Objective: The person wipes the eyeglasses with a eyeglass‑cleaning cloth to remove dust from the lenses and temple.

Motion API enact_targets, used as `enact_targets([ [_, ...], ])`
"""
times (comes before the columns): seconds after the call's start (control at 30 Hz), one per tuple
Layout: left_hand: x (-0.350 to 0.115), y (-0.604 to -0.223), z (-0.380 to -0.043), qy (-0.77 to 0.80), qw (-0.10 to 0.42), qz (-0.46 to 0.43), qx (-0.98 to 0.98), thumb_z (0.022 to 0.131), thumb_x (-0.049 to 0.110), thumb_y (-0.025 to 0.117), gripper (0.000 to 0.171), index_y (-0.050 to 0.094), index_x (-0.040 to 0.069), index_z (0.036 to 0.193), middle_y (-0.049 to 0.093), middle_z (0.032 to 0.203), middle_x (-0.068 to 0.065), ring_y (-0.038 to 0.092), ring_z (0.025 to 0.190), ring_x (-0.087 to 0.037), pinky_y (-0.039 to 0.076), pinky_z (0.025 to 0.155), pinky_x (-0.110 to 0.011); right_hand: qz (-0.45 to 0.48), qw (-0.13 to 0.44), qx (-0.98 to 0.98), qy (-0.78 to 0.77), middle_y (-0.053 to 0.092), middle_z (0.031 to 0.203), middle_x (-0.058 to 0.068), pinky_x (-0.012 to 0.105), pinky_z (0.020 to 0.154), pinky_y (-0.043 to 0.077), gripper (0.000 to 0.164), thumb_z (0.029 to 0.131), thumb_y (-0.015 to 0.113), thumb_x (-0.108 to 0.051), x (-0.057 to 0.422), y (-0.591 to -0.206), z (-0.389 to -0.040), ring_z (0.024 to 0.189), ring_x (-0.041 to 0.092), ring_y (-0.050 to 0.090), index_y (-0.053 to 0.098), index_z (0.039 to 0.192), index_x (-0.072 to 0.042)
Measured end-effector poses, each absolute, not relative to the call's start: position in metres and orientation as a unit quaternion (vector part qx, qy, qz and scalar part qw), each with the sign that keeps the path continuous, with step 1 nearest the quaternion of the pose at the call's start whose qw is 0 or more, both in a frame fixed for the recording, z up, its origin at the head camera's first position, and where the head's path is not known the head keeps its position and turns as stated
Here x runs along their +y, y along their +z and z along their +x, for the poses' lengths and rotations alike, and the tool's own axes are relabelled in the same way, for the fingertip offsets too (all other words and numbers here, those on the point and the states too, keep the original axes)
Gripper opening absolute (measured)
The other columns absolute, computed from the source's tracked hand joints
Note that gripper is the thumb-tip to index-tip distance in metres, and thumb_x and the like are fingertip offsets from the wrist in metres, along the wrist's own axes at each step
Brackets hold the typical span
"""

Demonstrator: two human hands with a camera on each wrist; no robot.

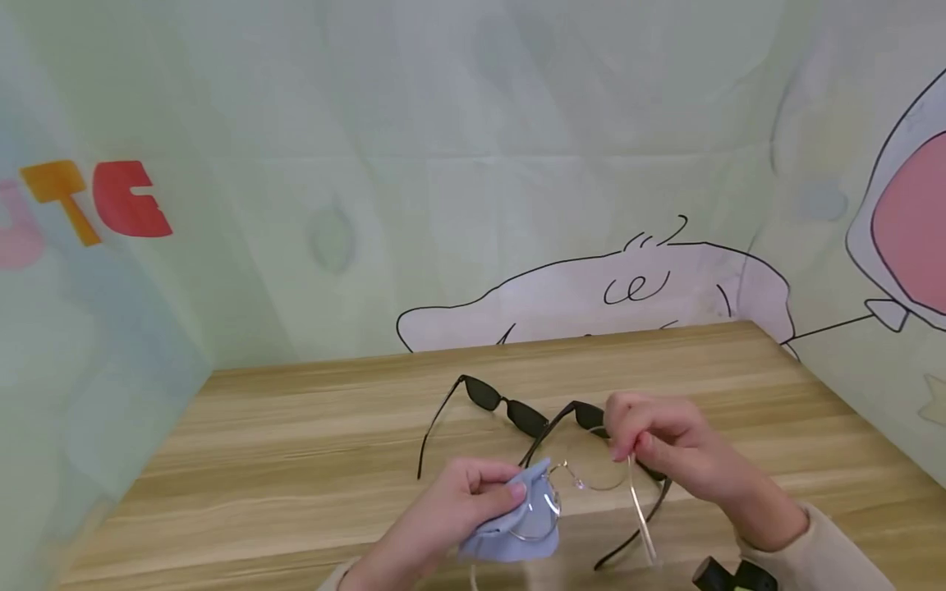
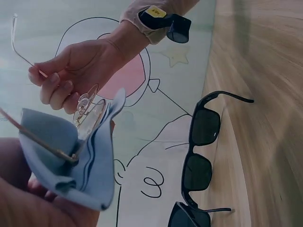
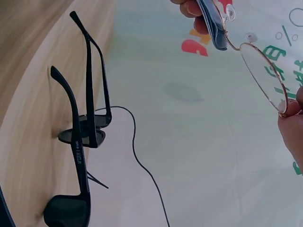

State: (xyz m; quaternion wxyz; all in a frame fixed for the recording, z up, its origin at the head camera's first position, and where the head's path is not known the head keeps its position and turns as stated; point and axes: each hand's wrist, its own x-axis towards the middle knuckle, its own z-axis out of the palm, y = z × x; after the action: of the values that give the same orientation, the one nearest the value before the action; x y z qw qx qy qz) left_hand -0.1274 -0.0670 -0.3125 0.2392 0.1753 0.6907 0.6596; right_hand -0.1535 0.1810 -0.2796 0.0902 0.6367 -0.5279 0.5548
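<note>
My left hand (image 1: 461, 505) holds a folded light-blue cloth (image 1: 535, 547) around one lens of a pair of thin gold-rimmed eyeglasses (image 1: 641, 513), its thumb pressing on top. In the left wrist view the cloth (image 2: 92, 163) wraps both sides of that lens, and one temple sticks out over it. My right hand (image 1: 668, 443) pinches the glasses at the other end, where rim and temple meet. The uncovered round lens (image 3: 260, 78) shows between the two hands in the right wrist view. The glasses are held up above the table.
Two pairs of black sunglasses lie unfolded on the wooden table (image 1: 296, 460): one pair (image 1: 484, 394) at the back, the other (image 1: 590, 416) partly hidden behind my right hand. Printed fabric walls (image 1: 473, 164) stand around the table. A black device (image 1: 735, 574) sits at my right wrist.
</note>
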Motion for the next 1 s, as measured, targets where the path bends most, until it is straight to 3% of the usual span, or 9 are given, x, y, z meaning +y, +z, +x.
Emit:
enact_targets([
  [0.13, -0.071, -0.313, -0.128, 0.693, 0.247, 0.167, 0.656, 0.092, 0.016, 0.059, 0.035, 0.059, -0.008, 0.117, 0.069, 0.09, -0.004, 0.062, 0.077, -0.009, 0.052, 0.066, -0.021, 0.611, 0.053, -0.498, 0.613, 0.037, 0.078, 0.01, 0.032, 0.06, 0.029, 0.017, 0.099, 0.034, -0.003, 0.179, -0.288, -0.156, 0.074, 0.022, 0.036, 0.05, 0.096, 0.003],
  [0.27, -0.072, -0.305, -0.13, 0.721, 0.194, 0.164, 0.645, 0.092, 0.017, 0.059, 0.038, 0.056, -0.007, 0.121, 0.067, 0.093, -0.006, 0.06, 0.076, -0.011, 0.052, 0.064, -0.021, 0.583, 0.009, -0.48, 0.656, 0.036, 0.083, 0.013, 0.034, 0.062, 0.027, 0.018, 0.099, 0.029, 0.002, 0.176, -0.294, -0.155, 0.077, 0.024, 0.035, 0.046, 0.101, 0.004],
  [0.33, -0.068, -0.3, -0.13, 0.702, 0.121, 0.206, 0.671, 0.091, 0.016, 0.06, 0.033, 0.06, -0.003, 0.119, 0.067, 0.094, -0.008, 0.06, 0.074, -0.012, 0.052, 0.061, -0.022, 0.568, -0.02, -0.467, 0.678, 0.035, 0.084, 0.013, 0.034, 0.061, 0.026, 0.02, 0.099, 0.027, 0.002, 0.174, -0.295, -0.155, 0.076, 0.024, 0.033, 0.046, 0.104, 0.003],
  [0.4, -0.06, -0.297, -0.132, 0.646, 0.011, 0.317, 0.694, 0.089, 0.008, 0.062, 0.029, 0.063, -0.002, 0.115, 0.068, 0.099, -0.012, 0.062, 0.076, -0.014, 0.054, 0.062, -0.023, 0.557, -0.048, -0.447, 0.698, 0.033, 0.084, 0.013, 0.034, 0.062, 0.023, 0.023, 0.1, 0.024, 0.002, 0.171, -0.295, -0.154, 0.076, 0.025, 0.031, 0.046, 0.108, 0.001],
  [0.53, -0.041, -0.295, -0.138, 0.426, -0.242, 0.566, 0.664, 0.081, -0.003, 0.067, 0.024, 0.067, -0.004, 0.105, 0.069, 0.101, -0.012, 0.066, 0.088, -0.014, 0.052, 0.079, -0.019, 0.53, -0.072, -0.423, 0.732, 0.033, 0.085, 0.011, 0.033, 0.062, 0.024, 0.027, 0.101, 0.023, -0.001, 0.164, -0.295, -0.152, 0.075, 0.024, 0.029, 0.048, 0.11, -0.002],
  [0.6, -0.034, -0.297, -0.14, 0.317, -0.312, 0.626, 0.641, 0.081, 0.0, 0.069, 0.024, 0.068, -0.002, 0.104, 0.069, 0.103, -0.009, 0.065, 0.097, -0.013, 0.047, 0.089, -0.018, 0.519, -0.074, -0.42, 0.74, 0.034, 0.085, 0.01, 0.033, 0.061, 0.023, 0.027, 0.101, 0.025, -0.001, 0.161, -0.295, -0.152, 0.074, 0.024, 0.029, 0.05, 0.109, -0.004],
  [0.73, -0.031, -0.302, -0.139, 0.176, -0.353, 0.647, 0.652, 0.084, 0.007, 0.068, 0.028, 0.067, 0.005, 0.112, 0.066, 0.113, -0.002, 0.059, 0.11, -0.014, 0.037, 0.101, -0.019, 0.494, -0.076, -0.43, 0.752, 0.039, 0.087, 0.006, 0.033, 0.06, 0.02, 0.026, 0.101, 0.027, -0.002, 0.157, -0.296, -0.151, 0.072, 0.022, 0.029, 0.051, 0.108, -0.006],
  [1.0, -0.031, -0.3, -0.137, 0.109, -0.342, 0.651, 0.669, 0.084, 0.002, 0.064, 0.034, 0.062, 0.006, 0.119, 0.062, 0.121, -0.003, 0.052, 0.119, -0.016, 0.033, 0.106, -0.025, 0.43, -0.066, -0.458, 0.775, 0.045, 0.085, -0.001, 0.032, 0.063, 0.02, 0.025, 0.101, 0.028, -0.003, 0.154, -0.295, -0.148, 0.071, 0.018, 0.032, 0.052, 0.096, -0.007],
])
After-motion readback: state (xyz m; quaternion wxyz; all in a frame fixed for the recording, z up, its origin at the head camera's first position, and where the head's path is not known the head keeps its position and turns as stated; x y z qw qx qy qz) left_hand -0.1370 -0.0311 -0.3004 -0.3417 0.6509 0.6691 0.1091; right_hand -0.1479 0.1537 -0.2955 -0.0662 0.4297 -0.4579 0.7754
